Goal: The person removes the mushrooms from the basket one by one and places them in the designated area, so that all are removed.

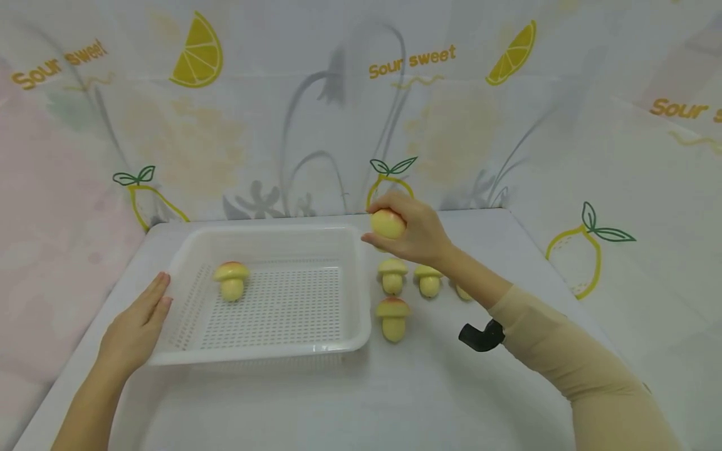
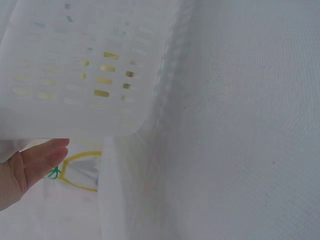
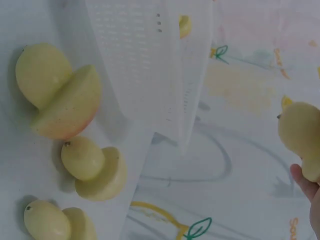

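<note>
My right hand [image 1: 414, 228] grips a pale yellow mushroom [image 1: 388, 224] above the table, just past the basket's right edge. In the right wrist view, this mushroom's rounded stem shows beside the fingertips. A white plastic basket [image 1: 271, 356] with a perforated bottom stands on the table at left. Inside it, near the left side, lies one mushroom [image 1: 231, 282] with a reddish cap top. My left hand [image 1: 132, 329] rests against the basket's left rim, fingers extended. Several more mushrooms [image 1: 393, 319] lie right of the basket; my right forearm partly covers one [image 1: 464, 292].
The white table [image 1: 316, 410] meets a patterned cloth backdrop [image 1: 451, 138] with lemon prints behind and at the sides. A black curved piece [image 1: 482, 337] sticks out by the right sleeve. The basket wall [image 2: 75, 115] fills the left wrist view's upper left.
</note>
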The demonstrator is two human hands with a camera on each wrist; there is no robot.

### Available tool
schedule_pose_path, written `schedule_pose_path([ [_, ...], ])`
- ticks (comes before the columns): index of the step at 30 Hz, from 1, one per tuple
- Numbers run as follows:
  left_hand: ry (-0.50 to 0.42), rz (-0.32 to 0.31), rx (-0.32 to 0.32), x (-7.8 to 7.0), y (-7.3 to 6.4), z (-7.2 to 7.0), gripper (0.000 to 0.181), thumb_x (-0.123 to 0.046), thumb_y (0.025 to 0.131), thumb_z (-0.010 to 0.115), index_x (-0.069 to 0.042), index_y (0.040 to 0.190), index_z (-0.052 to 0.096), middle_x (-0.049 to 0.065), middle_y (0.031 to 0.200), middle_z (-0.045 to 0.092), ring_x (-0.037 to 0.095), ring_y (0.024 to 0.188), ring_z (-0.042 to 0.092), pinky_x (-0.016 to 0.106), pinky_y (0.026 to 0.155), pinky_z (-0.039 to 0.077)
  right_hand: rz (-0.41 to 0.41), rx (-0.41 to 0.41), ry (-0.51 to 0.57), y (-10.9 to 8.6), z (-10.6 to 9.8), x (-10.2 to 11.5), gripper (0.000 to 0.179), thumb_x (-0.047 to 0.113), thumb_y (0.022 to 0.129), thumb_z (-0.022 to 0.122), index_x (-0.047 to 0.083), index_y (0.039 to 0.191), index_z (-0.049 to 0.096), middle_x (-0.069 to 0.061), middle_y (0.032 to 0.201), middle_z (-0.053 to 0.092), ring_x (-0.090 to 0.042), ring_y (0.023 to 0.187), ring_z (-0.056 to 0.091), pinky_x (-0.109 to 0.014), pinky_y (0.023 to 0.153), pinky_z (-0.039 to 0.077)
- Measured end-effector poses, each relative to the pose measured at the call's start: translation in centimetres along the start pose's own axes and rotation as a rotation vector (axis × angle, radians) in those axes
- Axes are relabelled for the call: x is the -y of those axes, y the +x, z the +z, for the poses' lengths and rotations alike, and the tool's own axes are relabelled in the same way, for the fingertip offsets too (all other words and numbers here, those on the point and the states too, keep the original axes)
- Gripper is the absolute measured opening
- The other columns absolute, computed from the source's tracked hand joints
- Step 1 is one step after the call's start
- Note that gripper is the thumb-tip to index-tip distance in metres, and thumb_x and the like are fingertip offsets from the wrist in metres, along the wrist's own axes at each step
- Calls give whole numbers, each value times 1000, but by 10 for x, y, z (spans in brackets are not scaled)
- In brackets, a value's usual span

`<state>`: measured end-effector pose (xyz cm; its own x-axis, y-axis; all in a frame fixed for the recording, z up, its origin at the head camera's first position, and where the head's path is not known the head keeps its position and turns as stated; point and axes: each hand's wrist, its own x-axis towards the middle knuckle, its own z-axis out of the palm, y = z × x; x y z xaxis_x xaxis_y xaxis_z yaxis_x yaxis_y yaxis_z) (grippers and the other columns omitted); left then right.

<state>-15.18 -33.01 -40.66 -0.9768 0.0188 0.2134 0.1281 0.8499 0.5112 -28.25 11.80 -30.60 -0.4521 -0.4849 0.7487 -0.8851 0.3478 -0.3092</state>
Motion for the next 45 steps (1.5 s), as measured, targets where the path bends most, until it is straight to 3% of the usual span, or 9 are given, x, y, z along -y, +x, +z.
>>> schedule_pose_path([
  [26,1,6,11,0,-1,1,51,-24,107,28,0,151,17,19,157,12,51,138,15,71,105,11,60,9,-21,-47,-40,-12,39,11,68,86,5,101,66,-4,96,67,-13,75,60,-17,63,48],
  [37,-2,-3,27,0,-1,2,52,-23,107,28,0,152,16,18,157,10,52,137,15,72,104,10,92,2,-10,-65,-47,-17,41,5,64,86,6,100,67,-6,95,68,-17,81,62,-15,67,47],
  [45,-2,11,16,0,-1,1,51,-22,107,29,1,151,17,19,157,11,49,139,13,67,108,7,136,-8,-7,-69,-54,-2,39,-5,61,85,-1,95,65,-15,90,66,-20,75,60,-11,63,43],
])
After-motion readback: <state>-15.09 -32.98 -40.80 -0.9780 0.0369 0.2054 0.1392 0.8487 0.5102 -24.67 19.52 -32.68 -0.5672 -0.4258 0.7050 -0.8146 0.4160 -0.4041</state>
